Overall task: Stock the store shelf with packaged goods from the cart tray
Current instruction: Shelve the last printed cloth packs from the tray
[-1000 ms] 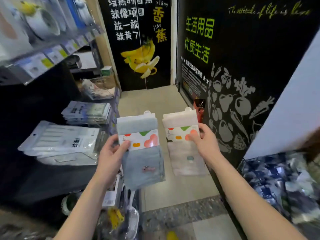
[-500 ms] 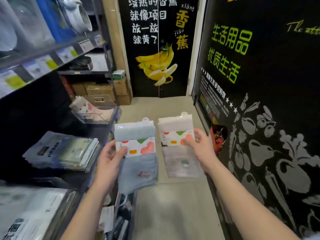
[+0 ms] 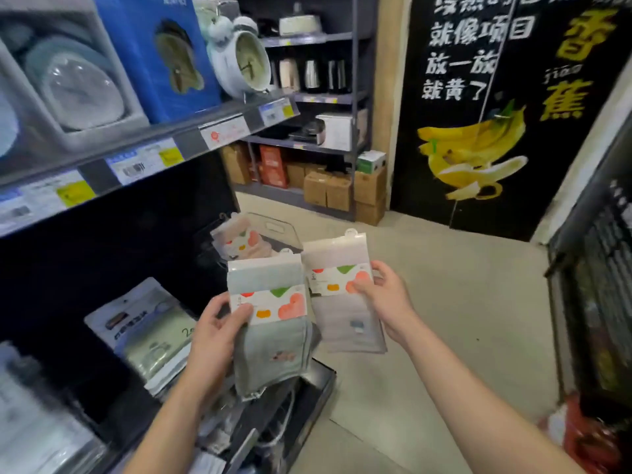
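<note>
My left hand (image 3: 213, 331) grips a packaged grey-blue towel (image 3: 270, 350) by its left edge, thumb on the white label with fruit shapes. To its right, my right hand (image 3: 384, 295) pinches a packaged pale grey towel (image 3: 345, 319) at its label. Both packs hang upright in front of me, over the shelf's front edge. Just beyond them a clear bin (image 3: 277, 230) on the dark shelf (image 3: 318, 381) holds more towel packs (image 3: 244, 242) with the same label.
Flat packaged goods (image 3: 147, 333) lie on the shelf at the left. The upper shelf (image 3: 143, 148) carries boxed clocks and a white alarm clock (image 3: 239, 56). Cardboard boxes (image 3: 342, 189) sit under a far rack. A banana poster wall (image 3: 478, 114) stands ahead, tiled floor (image 3: 444, 302) to the right.
My view has turned left and up toward the shelves. Both hands still hold their packs, now closer to the clear bin. The cart tray at the right has left the view.
</note>
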{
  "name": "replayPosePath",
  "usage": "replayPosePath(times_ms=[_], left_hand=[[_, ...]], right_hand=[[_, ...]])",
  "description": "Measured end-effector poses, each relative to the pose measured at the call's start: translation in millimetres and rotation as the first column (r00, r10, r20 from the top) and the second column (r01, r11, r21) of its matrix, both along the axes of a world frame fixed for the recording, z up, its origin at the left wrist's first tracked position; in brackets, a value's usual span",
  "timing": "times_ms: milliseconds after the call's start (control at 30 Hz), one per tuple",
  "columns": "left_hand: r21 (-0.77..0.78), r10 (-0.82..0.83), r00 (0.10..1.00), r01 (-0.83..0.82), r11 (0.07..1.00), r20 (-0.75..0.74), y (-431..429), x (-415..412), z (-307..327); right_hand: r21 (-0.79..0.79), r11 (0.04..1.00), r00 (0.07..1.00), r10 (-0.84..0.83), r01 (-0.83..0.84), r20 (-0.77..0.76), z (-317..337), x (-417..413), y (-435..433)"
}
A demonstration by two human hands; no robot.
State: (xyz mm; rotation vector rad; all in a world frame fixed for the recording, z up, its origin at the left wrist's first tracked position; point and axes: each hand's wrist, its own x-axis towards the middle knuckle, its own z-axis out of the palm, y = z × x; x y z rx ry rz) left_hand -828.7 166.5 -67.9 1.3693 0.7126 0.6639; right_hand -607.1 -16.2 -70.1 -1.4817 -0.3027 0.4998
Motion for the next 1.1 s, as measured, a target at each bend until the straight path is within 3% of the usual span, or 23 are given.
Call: replayPosePath(times_ms=[300, 667, 833, 1100], left_hand=[[-0.07, 0.273, 0.962, -0.272, 0.96, 0.009, 42.9, 41.6, -5.9], [-0.222, 0.477, 0.879, -0.461, 0.859, 0.022, 122.6, 97.8, -12.8], [-0.269, 0.572, 0.82, -0.548, 0.792, 0.013, 135.7, 112.6, -13.8], [-0.242, 0.712, 0.702, -0.689, 0.683, 0.009, 124.1, 136.2, -14.0]], right_hand=[[0.032, 0.946, 0.944, 0.324, -0.323, -0.063, 6.1, 103.7, 129.3], [-0.009, 0.758, 0.754, 0.646, -0.652, -0.121, -3.6, 175.3, 289.3], [-0.049, 0.695, 0.696, 0.713, -0.717, -0.083, -14.4, 184.9, 347.2], [-0.063, 0.673, 0.669, 0.714, -0.737, -0.206, -55.3, 184.4, 417.0]])
